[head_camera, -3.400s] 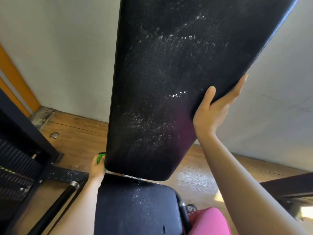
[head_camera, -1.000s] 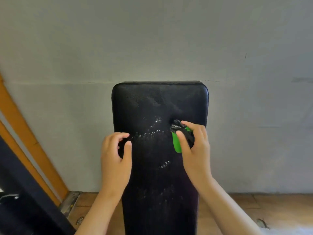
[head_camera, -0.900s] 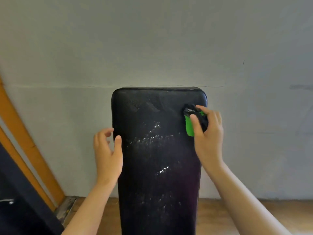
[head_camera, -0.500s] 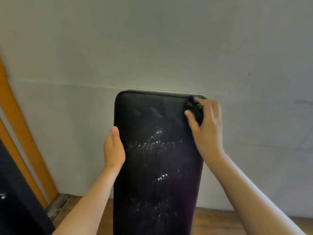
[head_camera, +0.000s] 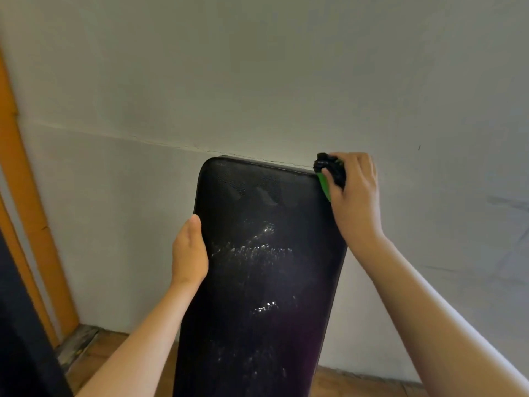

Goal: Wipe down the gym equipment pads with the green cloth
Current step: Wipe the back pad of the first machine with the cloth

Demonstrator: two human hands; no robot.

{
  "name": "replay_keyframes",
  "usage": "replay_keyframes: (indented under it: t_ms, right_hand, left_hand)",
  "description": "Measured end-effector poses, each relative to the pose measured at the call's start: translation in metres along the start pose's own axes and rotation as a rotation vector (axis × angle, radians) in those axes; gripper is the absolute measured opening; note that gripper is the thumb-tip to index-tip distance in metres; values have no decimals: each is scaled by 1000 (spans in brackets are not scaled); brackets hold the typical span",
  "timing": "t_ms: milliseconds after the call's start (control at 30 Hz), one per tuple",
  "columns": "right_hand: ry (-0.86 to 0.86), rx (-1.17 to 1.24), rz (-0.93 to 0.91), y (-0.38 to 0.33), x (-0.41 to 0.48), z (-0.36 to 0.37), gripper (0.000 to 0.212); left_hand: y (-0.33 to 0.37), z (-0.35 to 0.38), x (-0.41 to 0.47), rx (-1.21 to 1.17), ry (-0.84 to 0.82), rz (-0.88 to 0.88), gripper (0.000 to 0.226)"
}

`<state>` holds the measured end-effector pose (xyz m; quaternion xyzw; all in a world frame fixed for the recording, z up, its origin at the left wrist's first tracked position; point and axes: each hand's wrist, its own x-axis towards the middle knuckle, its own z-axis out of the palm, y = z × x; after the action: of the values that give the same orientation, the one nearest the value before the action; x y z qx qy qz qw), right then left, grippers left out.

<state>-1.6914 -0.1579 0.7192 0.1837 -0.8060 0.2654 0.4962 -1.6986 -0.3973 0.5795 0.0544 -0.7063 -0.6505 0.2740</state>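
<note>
A tall black back pad (head_camera: 257, 282) stands upright in front of me, with shiny wet droplets across its middle. My right hand (head_camera: 355, 196) grips a bunched green and black cloth (head_camera: 329, 174) at the pad's top right corner. My left hand (head_camera: 189, 253) holds the pad's left edge about a third of the way down, thumb on the front face and fingers hidden behind the pad.
A pale grey wall (head_camera: 257, 81) stands close behind the pad. An orange door frame (head_camera: 25, 210) runs down the left side, with dark equipment (head_camera: 20, 339) at the bottom left. Wooden floor (head_camera: 357, 382) shows along the bottom.
My right hand has carried the cloth from the pad's upper right face up to its top right corner. My left hand has closed round the pad's left edge.
</note>
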Motion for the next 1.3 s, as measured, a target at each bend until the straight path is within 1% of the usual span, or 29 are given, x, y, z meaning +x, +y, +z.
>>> replay_keyframes:
  t_ms: [33, 67, 167, 267, 333, 400, 433, 467, 533, 567, 600, 733, 833, 900, 967, 1033, 1133, 1200, 1267, 1300]
  right_hand:
    - [-12, 12, -2, -5, 3, 5, 25]
    - [-27, 9, -29, -11, 1, 10, 25]
    - [-53, -40, -180, -23, -19, 25, 28]
    - [-176, -37, -284, -22, -45, 30, 36]
    - [-289, -77, -372, -17, -60, 30, 44]
    - [-336, -90, -440, -14, -63, 27, 41]
    - [-334, -87, -454, -15, -61, 26, 37]
    - [-330, -85, -457, -17, -59, 25, 36]
    - [-363, -73, -421, -21, -57, 25, 51]
    - [-382, -75, -409, -23, -57, 25, 56]
    - [-382, -89, -421, -24, -58, 26, 55]
    - [-288, -212, -596, -19, -56, 31, 33]
    - [-257, -199, -686, -16, -43, 35, 28]
    - [-227, -193, -689, -18, -27, 34, 30]
    - [-177, -194, -648, -24, -6, 34, 31]
    - [-133, -177, -555, -30, 14, 37, 29]
    - [-77, -96, -350, -39, 33, 43, 24]
    - [-74, -44, -264, -46, 30, 48, 23]
    - [-130, -18, -282, -57, 14, 54, 24]
    - [-169, -37, -336, -62, 1, 58, 26]
  left_hand:
    - [-1, -1, 0, 1, 4, -7, 89]
    - [-1, -1, 1, -6, 5, -10, 85]
    - [1, -3, 3, -46, -29, -11, 62]
    - [-1, -10, -6, -64, -71, 25, 40]
    - [-18, -15, -18, -11, -57, 64, 44]
    - [-38, -18, -31, 15, -38, 63, 50]
    - [-43, -19, -37, 19, -32, 42, 46]
    - [-45, -18, -42, 18, -17, 17, 38]
    - [-43, -14, -48, 28, 20, 4, 21]
    - [-42, -13, -48, 36, 30, 15, 19]
    - [-41, -12, -49, 41, 40, 26, 18]
    - [-50, -13, -45, 53, 46, 57, 23]
    - [-50, -12, -45, 53, 39, 67, 23]
    - [-52, -12, -45, 72, 32, 72, 30]
    - [-59, -13, -42, 98, 33, 93, 46]
    - [-65, -13, -41, 102, 42, 111, 52]
    - [-68, -13, -40, 121, 70, 129, 59]
    - [-68, -13, -40, 123, 81, 125, 56]
    - [-67, -13, -40, 123, 90, 128, 56]
    - [-66, -13, -40, 124, 91, 129, 56]
